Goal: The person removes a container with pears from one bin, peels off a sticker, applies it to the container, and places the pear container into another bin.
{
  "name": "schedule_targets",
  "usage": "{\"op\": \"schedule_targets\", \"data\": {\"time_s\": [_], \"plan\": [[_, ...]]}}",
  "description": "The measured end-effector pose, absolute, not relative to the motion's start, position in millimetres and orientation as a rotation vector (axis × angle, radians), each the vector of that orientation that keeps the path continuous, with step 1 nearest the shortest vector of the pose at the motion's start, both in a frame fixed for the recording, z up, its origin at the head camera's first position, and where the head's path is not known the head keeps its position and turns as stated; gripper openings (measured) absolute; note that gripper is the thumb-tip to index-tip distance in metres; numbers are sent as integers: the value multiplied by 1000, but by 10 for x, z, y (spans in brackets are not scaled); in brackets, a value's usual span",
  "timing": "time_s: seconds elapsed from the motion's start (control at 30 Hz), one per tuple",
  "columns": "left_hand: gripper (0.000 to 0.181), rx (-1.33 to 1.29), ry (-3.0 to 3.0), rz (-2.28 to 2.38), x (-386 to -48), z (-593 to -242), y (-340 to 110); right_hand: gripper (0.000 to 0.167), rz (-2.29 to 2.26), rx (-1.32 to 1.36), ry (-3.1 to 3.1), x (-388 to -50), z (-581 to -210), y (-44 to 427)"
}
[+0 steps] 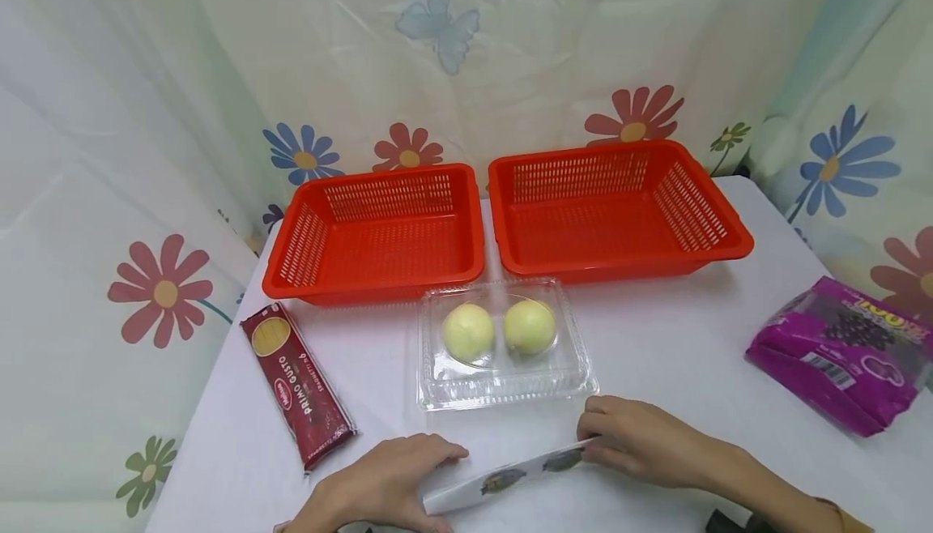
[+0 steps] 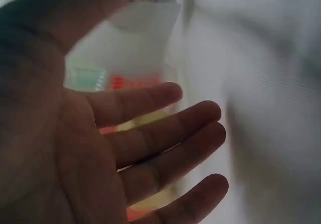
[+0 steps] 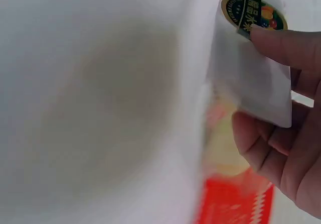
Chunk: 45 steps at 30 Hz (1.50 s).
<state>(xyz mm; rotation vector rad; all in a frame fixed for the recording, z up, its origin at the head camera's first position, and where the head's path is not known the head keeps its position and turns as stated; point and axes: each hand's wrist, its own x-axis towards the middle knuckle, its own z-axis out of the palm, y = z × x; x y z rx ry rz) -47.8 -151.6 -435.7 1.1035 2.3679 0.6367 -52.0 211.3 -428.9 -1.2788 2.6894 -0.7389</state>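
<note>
Nearest the camera, at the head view's near edge, the left hand (image 1: 386, 476) lies with fingers extended and parted beside the left end of a white strip (image 1: 534, 468) bearing dark oval labels (image 1: 503, 481); contact there is hard to make out. The right hand (image 1: 645, 444) pinches the strip's right end, hiding that corner. The strip slants across the near tabletop (image 1: 670, 355), near side of a transparent container (image 1: 503, 394) enclosing two pale green fruits (image 1: 468, 331). Beyond stand a left red basket (image 1: 372, 294) and a right red basket (image 1: 619, 267), side by side; whether the container touches them is unclear. A dark red packet (image 1: 297, 391) lies near the left table edge, and a purple bag (image 1: 841, 355), cut off by the frame, lies far to the right; white cloth stretches between bag and container. Both forearms are cropped. The left wrist view, dim and blurred, shows the left palm and four spread fingers (image 2: 170, 128) gripping nothing; the thumb's tip is cut off, and red and green patches blur behind. The right wrist view reveals what the head view conceals: the right thumb overlaps a gold-rimmed label, other fingers curled behind the strip; pale blur fills the left half.
</note>
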Motion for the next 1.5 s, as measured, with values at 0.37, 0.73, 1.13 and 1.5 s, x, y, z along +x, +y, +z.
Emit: {"op": "schedule_targets", "data": {"time_s": [0.37,0.73,1.13,1.5], "plan": [[77,1015,1995,866,-585,-3676,-1583,4,-781,-1331,2523,-599,-3839,1974],[18,1208,2486,971,-885,-3681,-1202,25,-604,-1173,2758,-823,-3583,1847],[16,1150,2406,1127,-1142,-3777,-1026,29,-567,-1676,2998,-876,-3816,1411],[13,1146,2439,1173,-1251,-3853,-1063,24,-688,-1686,2999,-1017,-3906,1365]]}}
